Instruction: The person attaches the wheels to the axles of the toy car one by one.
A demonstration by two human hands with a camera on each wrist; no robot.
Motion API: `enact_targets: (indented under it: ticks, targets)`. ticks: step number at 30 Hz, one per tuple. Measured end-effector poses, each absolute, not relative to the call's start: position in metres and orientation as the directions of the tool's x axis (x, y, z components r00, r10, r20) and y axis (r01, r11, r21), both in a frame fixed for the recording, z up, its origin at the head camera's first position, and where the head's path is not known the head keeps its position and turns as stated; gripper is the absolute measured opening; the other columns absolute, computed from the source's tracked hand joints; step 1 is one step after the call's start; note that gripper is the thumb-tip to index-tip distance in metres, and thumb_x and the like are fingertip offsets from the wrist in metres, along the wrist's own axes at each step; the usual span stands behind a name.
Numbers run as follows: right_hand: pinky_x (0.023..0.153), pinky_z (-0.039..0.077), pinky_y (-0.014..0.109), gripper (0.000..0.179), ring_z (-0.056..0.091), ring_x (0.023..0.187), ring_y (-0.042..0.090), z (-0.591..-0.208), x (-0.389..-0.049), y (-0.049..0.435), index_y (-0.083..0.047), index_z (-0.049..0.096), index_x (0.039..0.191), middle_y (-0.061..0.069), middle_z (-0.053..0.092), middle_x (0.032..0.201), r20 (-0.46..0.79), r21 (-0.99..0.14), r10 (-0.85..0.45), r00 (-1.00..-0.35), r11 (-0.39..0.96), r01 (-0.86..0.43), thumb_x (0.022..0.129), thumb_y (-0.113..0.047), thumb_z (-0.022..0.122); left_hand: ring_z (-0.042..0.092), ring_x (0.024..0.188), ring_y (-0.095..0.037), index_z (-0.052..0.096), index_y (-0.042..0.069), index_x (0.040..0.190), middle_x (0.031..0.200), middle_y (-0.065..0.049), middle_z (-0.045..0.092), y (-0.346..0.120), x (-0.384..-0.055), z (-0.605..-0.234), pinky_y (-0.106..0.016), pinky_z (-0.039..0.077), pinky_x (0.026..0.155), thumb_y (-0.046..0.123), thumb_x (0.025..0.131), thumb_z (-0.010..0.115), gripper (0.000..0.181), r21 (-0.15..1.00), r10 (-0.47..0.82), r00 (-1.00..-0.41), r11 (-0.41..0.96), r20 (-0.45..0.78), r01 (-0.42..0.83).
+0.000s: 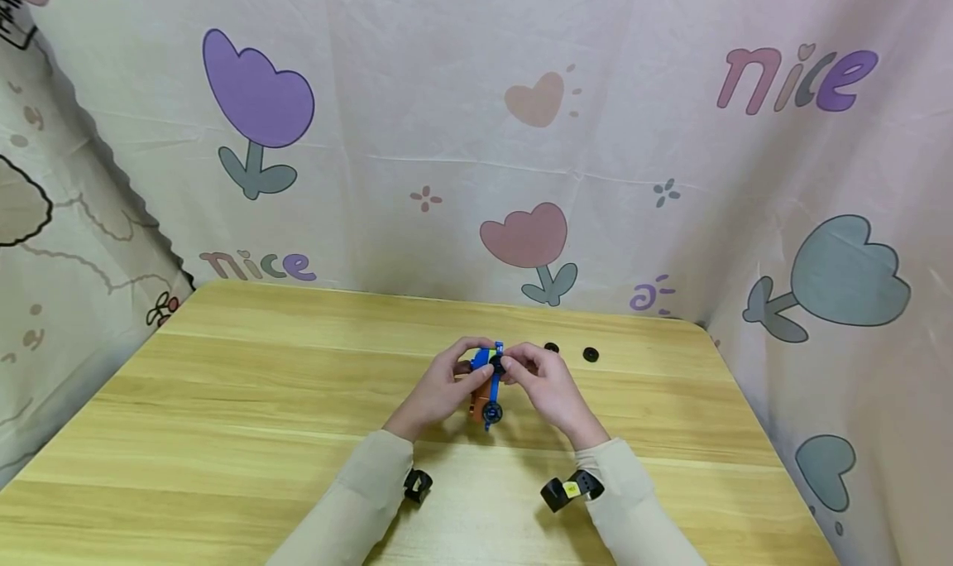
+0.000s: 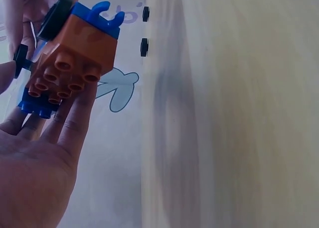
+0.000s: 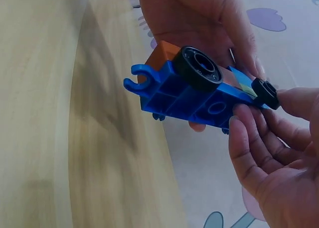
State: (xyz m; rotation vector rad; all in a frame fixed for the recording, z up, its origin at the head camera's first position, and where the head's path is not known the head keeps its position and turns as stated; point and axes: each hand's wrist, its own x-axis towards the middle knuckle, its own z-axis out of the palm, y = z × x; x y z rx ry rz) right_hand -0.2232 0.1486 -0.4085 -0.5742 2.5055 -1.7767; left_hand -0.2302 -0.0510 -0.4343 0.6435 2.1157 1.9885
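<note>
Wood-grain table (image 1: 223, 400), printed cloth backdrop (image 1: 424, 94) behind and both sides. Blocky, studded orange-and-blue toy car (image 3: 192, 101) is held up mid-scene: left hand (image 1: 447, 386) grips the body, right hand (image 1: 548, 384) pinches a round black wheel (image 3: 265, 92) at its far end. Two loose wheels (image 1: 591, 354) far right, one partly hidden by the right hand; pinched wheel's joint unclear.

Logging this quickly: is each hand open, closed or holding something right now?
Left hand: closed, holding the orange and blue toy vehicle.
Right hand: closed, fingers and thumb at a black wheel on its side.
</note>
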Motion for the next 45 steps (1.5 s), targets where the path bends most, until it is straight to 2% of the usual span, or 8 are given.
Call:
enact_targets:
  ticks: [11,15,19,21,26,31,40,45]
  targets:
    - [0.083,0.054,0.045,0.022,0.066,0.087,0.027,-0.406,-0.223,0.147,0.003,0.066,0.110,0.011,0.068,0.096,0.175,-0.923,-0.274,-0.946,0.289,-0.254,0.101,-0.014,0.057,0.064,0.099,-0.031,0.055,0.018,0.133,0.128,-0.017,0.055,-0.049,-0.231,-0.434,-0.041,0.057,0.075,0.023,0.101,0.058,0.033,0.977,0.397,-0.900,0.037,0.180,0.212]
    - [0.079,0.054,0.039,0.022,0.063,0.087,0.025,-0.393,-0.216,0.146,0.005,0.065,0.111,0.017,0.067,0.096,0.157,-0.912,-0.272,-0.949,0.329,-0.245,0.101,-0.012,0.056,0.063,0.105,-0.031,0.054,0.019,0.135,0.133,-0.015,0.052,-0.051,-0.231,-0.432,-0.042,0.056,0.078,0.021,0.099,0.061,0.036,0.981,0.412,-0.895,0.010,0.171,0.193]
    - [0.077,0.052,0.031,0.022,0.062,0.085,0.018,-0.373,-0.203,0.145,0.007,0.063,0.112,0.022,0.066,0.100,0.145,-0.903,-0.289,-0.946,0.353,-0.247,0.102,-0.010,0.054,0.059,0.112,-0.038,0.049,0.014,0.139,0.139,-0.018,0.046,-0.056,-0.232,-0.431,-0.046,0.055,0.083,0.012,0.098,0.062,0.043,0.977,0.444,-0.872,-0.041,0.206,0.210]
    - [0.080,0.053,0.035,0.022,0.062,0.087,0.018,-0.368,-0.200,0.145,0.008,0.062,0.114,0.024,0.065,0.102,0.146,-0.901,-0.304,-0.941,0.351,-0.254,0.101,-0.009,0.055,0.057,0.114,-0.041,0.047,0.011,0.141,0.139,-0.020,0.046,-0.057,-0.232,-0.430,-0.049,0.053,0.085,0.008,0.098,0.061,0.045,0.975,0.457,-0.863,-0.059,0.216,0.213]
    - [0.082,0.053,0.042,0.018,0.063,0.091,0.024,-0.387,-0.209,0.148,0.000,0.065,0.113,0.016,0.065,0.100,0.165,-0.901,-0.304,-0.938,0.340,-0.269,0.099,-0.011,0.060,0.057,0.115,-0.040,0.046,0.009,0.142,0.141,-0.021,0.043,-0.058,-0.234,-0.428,-0.050,0.053,0.086,0.001,0.096,0.061,0.049,0.973,0.456,-0.860,-0.084,0.229,0.214]
    - [0.082,0.052,0.038,0.012,0.062,0.092,0.019,-0.404,-0.215,0.150,-0.010,0.067,0.108,0.004,0.066,0.097,0.178,-0.886,-0.296,-0.938,0.366,-0.284,0.096,-0.014,0.065,0.056,0.116,-0.039,0.044,0.008,0.141,0.148,-0.018,0.035,-0.058,-0.236,-0.430,-0.043,0.054,0.085,-0.003,0.094,0.062,0.051,0.965,0.426,-0.866,-0.127,0.262,0.230]
    - [0.083,0.051,0.038,0.021,0.061,0.094,0.017,-0.409,-0.211,0.149,-0.010,0.065,0.111,0.000,0.066,0.100,0.192,-0.856,-0.344,-0.919,0.400,-0.328,0.092,-0.014,0.071,0.060,0.110,-0.034,0.046,0.010,0.141,0.142,-0.015,0.042,-0.059,-0.237,-0.428,-0.038,0.055,0.084,-0.001,0.093,0.066,0.053,0.959,0.342,-0.896,-0.103,0.284,0.265]
    - [0.086,0.051,0.048,0.036,0.060,0.101,0.026,-0.412,-0.210,0.147,-0.001,0.059,0.121,0.008,0.064,0.109,0.208,-0.860,-0.381,-0.901,0.368,-0.354,0.088,-0.005,0.073,0.061,0.109,-0.033,0.048,0.012,0.141,0.138,-0.015,0.046,-0.060,-0.236,-0.424,-0.038,0.055,0.083,0.001,0.092,0.067,0.053,0.965,0.277,-0.925,-0.087,0.260,0.245]
